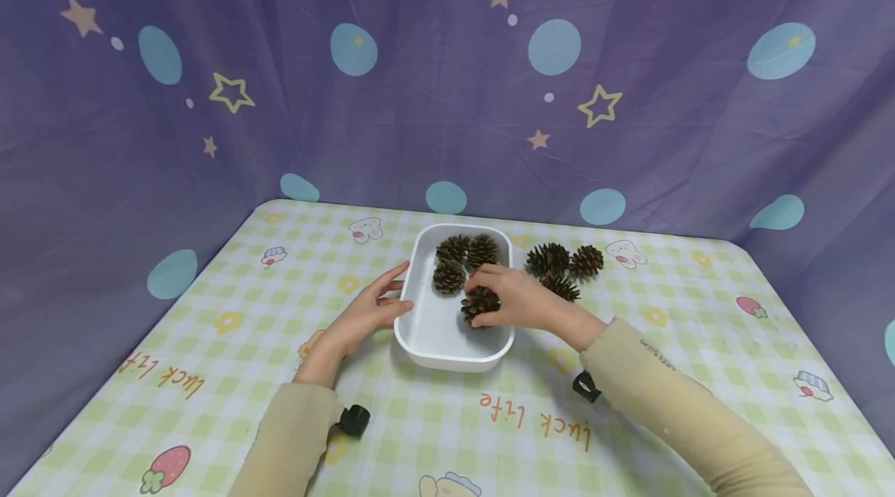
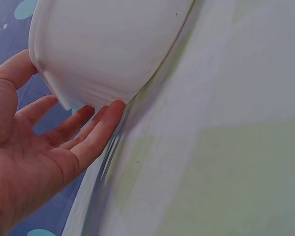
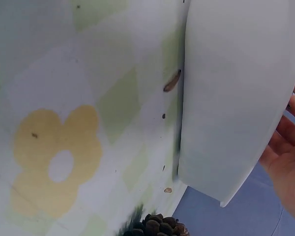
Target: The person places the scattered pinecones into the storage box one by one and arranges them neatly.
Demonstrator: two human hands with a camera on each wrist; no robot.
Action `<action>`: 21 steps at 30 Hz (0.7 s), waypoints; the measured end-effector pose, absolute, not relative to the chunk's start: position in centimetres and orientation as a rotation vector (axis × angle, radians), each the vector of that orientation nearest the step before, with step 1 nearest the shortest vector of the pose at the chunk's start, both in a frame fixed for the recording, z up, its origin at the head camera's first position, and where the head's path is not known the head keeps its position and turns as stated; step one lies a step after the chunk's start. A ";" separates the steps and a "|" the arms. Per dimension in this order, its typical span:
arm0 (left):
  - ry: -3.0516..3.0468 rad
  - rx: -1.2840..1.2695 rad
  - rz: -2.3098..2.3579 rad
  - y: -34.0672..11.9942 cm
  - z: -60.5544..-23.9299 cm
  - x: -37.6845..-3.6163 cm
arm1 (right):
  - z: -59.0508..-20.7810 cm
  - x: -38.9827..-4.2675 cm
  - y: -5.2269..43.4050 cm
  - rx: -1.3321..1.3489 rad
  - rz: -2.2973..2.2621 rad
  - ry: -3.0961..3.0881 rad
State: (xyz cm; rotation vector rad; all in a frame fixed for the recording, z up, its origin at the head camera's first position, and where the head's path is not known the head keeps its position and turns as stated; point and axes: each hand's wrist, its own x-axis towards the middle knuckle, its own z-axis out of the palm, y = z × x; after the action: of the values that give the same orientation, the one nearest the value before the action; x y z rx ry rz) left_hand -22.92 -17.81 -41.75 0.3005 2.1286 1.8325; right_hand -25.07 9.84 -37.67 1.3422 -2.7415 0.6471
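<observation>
A white rectangular tray (image 1: 447, 353) stands mid-table. Three pinecones (image 1: 457, 260) lie at its far end. My right hand (image 1: 492, 289) reaches into the tray from the right, its fingers curled round a fourth pinecone (image 1: 478, 306) near the tray's right wall. My left hand (image 1: 398, 289) rests with straight fingers against the outside of the tray's left wall. In the left wrist view the left hand (image 2: 83, 132) lies open, its fingertips touching the tray wall (image 2: 108, 44). The right wrist view shows the tray's outer wall (image 3: 236, 88), part of the right hand (image 3: 290, 157) and a loose pinecone (image 3: 155, 227).
Three more pinecones (image 1: 559, 268) lie on the checked green tablecloth (image 1: 489, 419) just right of the tray. A purple cloth with stars and dots (image 1: 447, 93) hangs behind and at both sides of the table.
</observation>
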 end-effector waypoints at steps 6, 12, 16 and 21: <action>2.126 0.302 1.836 -17.8 -41.7 -22.9 | -37.9 -25.0 9.8 1.415 0.633 -2.740; 2.128 0.296 1.838 -17.8 -41.8 -22.9 | -38.0 -25.0 9.9 1.410 0.595 -2.802; 2.125 0.295 1.835 -17.7 -41.1 -22.6 | -38.0 -25.0 9.9 1.429 0.605 -2.813; 2.126 0.292 1.833 -17.6 -41.1 -22.6 | -37.9 -25.0 10.1 1.446 0.602 -2.835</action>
State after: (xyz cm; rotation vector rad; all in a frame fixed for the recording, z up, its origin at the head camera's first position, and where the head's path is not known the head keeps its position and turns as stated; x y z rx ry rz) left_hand -22.61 -17.65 -41.06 0.2920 2.1263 1.8332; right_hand -25.03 10.06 -37.92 1.4457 -2.8350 0.6024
